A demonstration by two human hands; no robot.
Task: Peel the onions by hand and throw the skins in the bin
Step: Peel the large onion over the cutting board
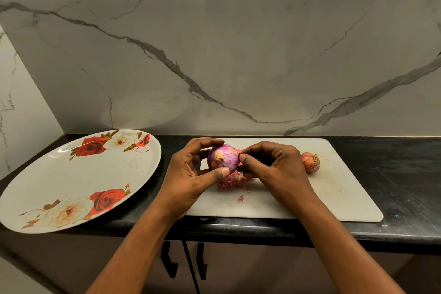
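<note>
My left hand [191,174] grips a purple onion [223,156] above the white cutting board [310,198], thumb below and fingers curled over its top. Patches of dry orange skin still cling to it. My right hand [269,164] pinches the onion's skin at its right side with thumb and fingertips. A small heap of pink peeled skins [230,181] lies on the board under my hands, with a loose scrap [241,198] nearer me. A second, unpeeled onion [310,162] with its hairy root showing lies on the board to the right.
A large white plate with red and white roses [78,179] sits on the black counter [393,174] at the left, overhanging the front edge. A marble wall rises behind. Cabinet doors with black handles [167,260] are below. No bin is in view.
</note>
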